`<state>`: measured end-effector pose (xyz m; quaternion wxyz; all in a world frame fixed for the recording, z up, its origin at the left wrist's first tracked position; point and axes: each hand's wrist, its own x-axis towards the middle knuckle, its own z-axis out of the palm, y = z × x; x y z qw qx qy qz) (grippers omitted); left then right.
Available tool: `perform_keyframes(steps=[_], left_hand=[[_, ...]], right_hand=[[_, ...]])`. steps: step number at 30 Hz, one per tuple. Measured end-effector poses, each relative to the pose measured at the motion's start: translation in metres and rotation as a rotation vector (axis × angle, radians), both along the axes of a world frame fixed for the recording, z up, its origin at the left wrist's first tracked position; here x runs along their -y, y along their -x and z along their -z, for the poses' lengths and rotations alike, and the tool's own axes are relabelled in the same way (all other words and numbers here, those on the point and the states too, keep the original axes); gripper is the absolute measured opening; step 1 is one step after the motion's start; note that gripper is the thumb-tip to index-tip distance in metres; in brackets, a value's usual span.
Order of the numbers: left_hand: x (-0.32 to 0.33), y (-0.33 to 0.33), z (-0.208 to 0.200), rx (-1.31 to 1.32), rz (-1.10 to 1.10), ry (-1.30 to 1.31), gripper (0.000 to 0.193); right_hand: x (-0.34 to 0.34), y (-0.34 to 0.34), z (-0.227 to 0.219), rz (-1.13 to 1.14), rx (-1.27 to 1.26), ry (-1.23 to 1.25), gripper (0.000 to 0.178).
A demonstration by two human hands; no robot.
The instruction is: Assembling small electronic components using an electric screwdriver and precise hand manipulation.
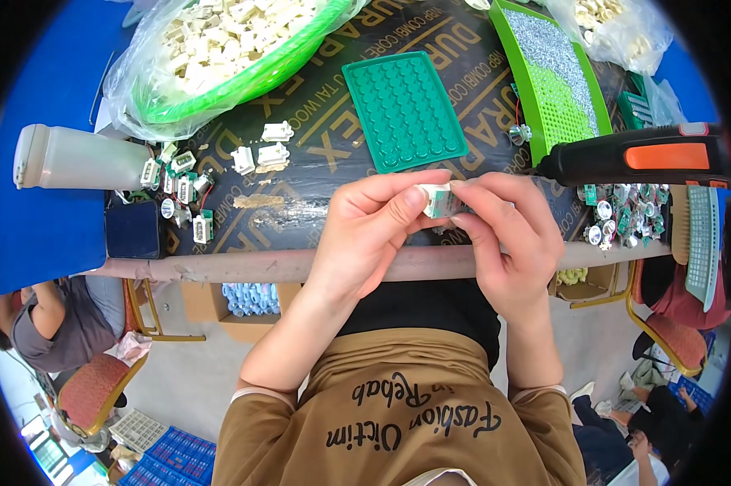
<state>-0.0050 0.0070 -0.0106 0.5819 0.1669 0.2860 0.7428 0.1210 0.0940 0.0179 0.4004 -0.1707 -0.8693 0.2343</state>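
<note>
Over the table's near edge, my left hand [364,231] pinches a small white plastic housing [438,200] with a green circuit board at its face. The fingers of my right hand [518,239] close on its right side, thumb and forefinger meeting at the board. What lies between those right fingertips is partly hidden. Beyond my left hand are several loose white housings [274,154]. Farther left sits a cluster of housings with boards and wires [183,186]. On the right is a pile of circuit boards with round reflectors [625,215].
A green basket [297,71] of cream plastic parts fills the far left. A green moulded tray [404,112] lies mid-table. A lime tray [556,117] of small metal screws, a black-orange power screwdriver [641,156] and a brush [680,217] are right. A plastic bottle [86,158] lies left.
</note>
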Motion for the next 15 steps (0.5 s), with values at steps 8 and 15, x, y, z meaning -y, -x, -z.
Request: perform_keyframes(steps=[8,15], left_hand=[[0.0001,-0.0008,0.0004,-0.029,-0.039,0.032,0.022],[-0.0019,-0.0027,-0.0024,-0.035,-0.072,0.049,0.022]], right_hand=[[-0.0001,0.0023,0.0013,-0.011,-0.027,-0.047,0.028],[-0.0011,0.0034,0.0017,-0.011,-0.036,-0.047,0.026]])
